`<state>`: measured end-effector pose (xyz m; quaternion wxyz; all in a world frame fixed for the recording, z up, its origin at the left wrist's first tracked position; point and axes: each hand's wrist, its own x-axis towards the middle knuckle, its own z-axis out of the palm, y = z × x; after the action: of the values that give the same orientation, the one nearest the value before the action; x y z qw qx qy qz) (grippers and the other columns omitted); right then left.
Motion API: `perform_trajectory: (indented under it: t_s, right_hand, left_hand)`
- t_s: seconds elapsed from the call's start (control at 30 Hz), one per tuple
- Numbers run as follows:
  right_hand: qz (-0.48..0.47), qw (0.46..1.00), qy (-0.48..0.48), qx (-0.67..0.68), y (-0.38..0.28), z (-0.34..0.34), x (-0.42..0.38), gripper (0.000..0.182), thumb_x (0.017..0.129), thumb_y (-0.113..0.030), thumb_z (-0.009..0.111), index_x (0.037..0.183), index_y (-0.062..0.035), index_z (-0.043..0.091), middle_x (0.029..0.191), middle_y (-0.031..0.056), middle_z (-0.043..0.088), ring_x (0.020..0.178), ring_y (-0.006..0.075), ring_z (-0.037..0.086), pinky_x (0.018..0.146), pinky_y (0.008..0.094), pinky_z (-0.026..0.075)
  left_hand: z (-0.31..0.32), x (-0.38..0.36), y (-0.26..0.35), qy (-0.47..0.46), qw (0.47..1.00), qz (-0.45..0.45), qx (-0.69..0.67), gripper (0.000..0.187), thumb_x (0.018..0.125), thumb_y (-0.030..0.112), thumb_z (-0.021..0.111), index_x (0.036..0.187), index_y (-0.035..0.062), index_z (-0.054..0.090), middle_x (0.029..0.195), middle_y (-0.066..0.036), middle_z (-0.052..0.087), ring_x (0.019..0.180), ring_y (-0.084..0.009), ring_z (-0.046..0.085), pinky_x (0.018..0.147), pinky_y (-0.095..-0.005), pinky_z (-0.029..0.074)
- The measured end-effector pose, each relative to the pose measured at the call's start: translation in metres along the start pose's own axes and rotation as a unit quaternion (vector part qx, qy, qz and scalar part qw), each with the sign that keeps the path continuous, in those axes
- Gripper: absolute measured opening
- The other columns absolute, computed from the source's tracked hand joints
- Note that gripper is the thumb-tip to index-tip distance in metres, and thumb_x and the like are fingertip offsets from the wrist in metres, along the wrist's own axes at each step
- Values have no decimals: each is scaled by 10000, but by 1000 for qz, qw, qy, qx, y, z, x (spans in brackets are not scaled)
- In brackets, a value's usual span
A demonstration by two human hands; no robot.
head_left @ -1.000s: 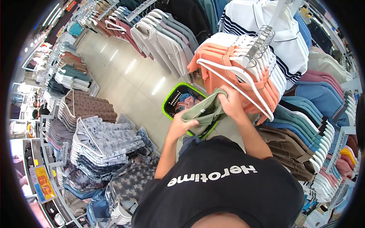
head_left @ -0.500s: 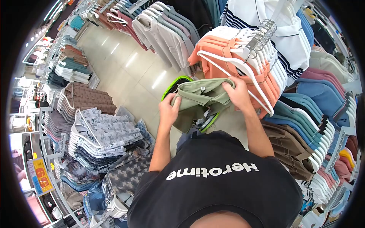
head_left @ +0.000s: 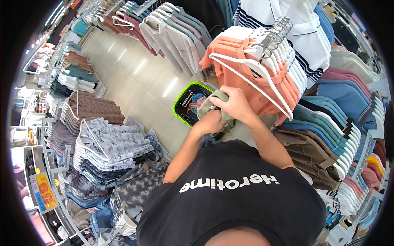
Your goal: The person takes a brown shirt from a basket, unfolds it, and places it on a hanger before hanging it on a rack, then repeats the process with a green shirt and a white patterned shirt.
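Observation:
A light green garment [head_left: 204, 110] is bunched up between my two hands, above and beside the basket. My right hand [head_left: 234, 103] is closed on its upper edge, thumb toward the body side. My left hand [head_left: 210, 123] lies lower, with its fingers hidden under or inside the cloth. A green-rimmed black basket [head_left: 179, 107] stands on the floor just beyond the hands, with blue and pink cloth [head_left: 198, 102] in it. Just right of my right hand, a bare white hanger [head_left: 242, 76] hangs in front of orange shirts [head_left: 262, 96].
Blue and brown clothes [head_left: 303, 147] hang low on the right. A stack of patterned garments on hangers [head_left: 111, 141] stands on the left. A tiled floor aisle [head_left: 131, 92] runs between the racks. Grey shirts [head_left: 164, 41] hang at the far end.
The garment was stretched wide between both hands; now it is gathered. My left hand moved right and down under it, my right hand moved left, and more of the basket shows.

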<state>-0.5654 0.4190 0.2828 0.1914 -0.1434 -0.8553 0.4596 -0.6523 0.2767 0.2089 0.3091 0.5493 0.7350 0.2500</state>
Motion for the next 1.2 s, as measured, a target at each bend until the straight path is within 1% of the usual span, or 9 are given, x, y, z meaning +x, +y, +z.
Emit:
perform_trajectory:
  t_s: [0.17, 0.27, 0.3, 0.57, 0.67, 0.77, 0.97, 1.1, 1.2]
  right_hand:
    - [68, 929, -45, 361, 63, 19, -17, 275, 898, -218, 695, 1060, 2, 661, 854, 54, 680, 832, 132, 624, 789, 313, 497]
    - [102, 932, -161, 308, 83, 19, -33, 172, 930, -193, 652, 927, -21, 656, 738, -27, 547, 715, 71, 496, 668, 283, 428]
    - [110, 933, -266, 218, 87, 17, -35, 176, 935, -193, 646, 883, -25, 647, 706, -40, 493, 680, 59, 444, 620, 283, 394]
    - [40, 974, -98, 202, 72, 4, -26, 223, 946, -160, 603, 868, 44, 651, 668, -18, 509, 641, 66, 438, 575, 288, 391]
    - [20, 979, -80, 189, 56, 7, -20, 221, 953, -153, 601, 881, 49, 652, 680, 8, 532, 651, 70, 455, 583, 281, 394]
    - [94, 957, -61, 269, 60, 16, -20, 220, 962, -156, 603, 894, 48, 648, 667, 29, 508, 652, 82, 460, 589, 287, 398]
    - [31, 977, -9, 210, 59, 23, -13, 230, 974, -169, 598, 878, 39, 619, 649, 41, 476, 634, 103, 425, 585, 306, 393]
    - [77, 977, -43, 195, 32, 14, -10, 227, 1001, -149, 562, 870, 27, 620, 692, -20, 498, 683, 61, 439, 611, 260, 397]
    - [39, 978, -18, 203, 24, 23, -11, 182, 971, -153, 604, 884, 5, 629, 697, -18, 520, 692, 80, 494, 631, 270, 431]
  left_hand:
    - [-28, -10, 1, -19, 962, -55, -267, 206, 976, 138, 563, 1120, 3, 620, 994, -39, 643, 940, -115, 588, 813, -305, 494]
    - [-36, -14, 6, 131, 855, -60, -498, 241, 1023, 182, 528, 1168, 5, 604, 1100, -40, 646, 1005, -137, 608, 899, -313, 490]
    - [-36, -14, 3, 131, 856, -60, -497, 241, 1023, 182, 528, 1168, 5, 604, 1100, -40, 646, 1005, -137, 608, 899, -313, 490]
    - [-45, -27, 13, 97, 864, -86, -486, 373, 935, 137, 637, 1274, 5, 555, 1185, -54, 623, 1074, -148, 578, 926, -312, 476]
    - [-42, -29, 17, 38, 954, -9, -298, 437, 896, 81, 653, 1306, -11, 536, 1142, -53, 629, 1037, -149, 574, 929, -304, 459]
    - [-48, -25, 4, 65, 933, -6, -355, 428, 894, 57, 633, 1304, -12, 531, 1144, -51, 620, 1047, -132, 563, 923, -311, 460]
    - [-41, -35, 2, 115, 854, -93, -499, 438, 898, 116, 636, 1302, -5, 519, 1182, -43, 593, 1090, -131, 551, 943, -315, 458]
    - [-28, -28, 6, 69, 950, -11, -305, 664, 816, 191, 768, 1373, -7, 467, 1227, -89, 582, 1129, -212, 554, 1012, -353, 431]
    - [-26, -22, 3, 19, 956, -67, -285, 555, 840, 127, 726, 1334, -4, 509, 1179, -75, 611, 1101, -190, 570, 992, -335, 440]
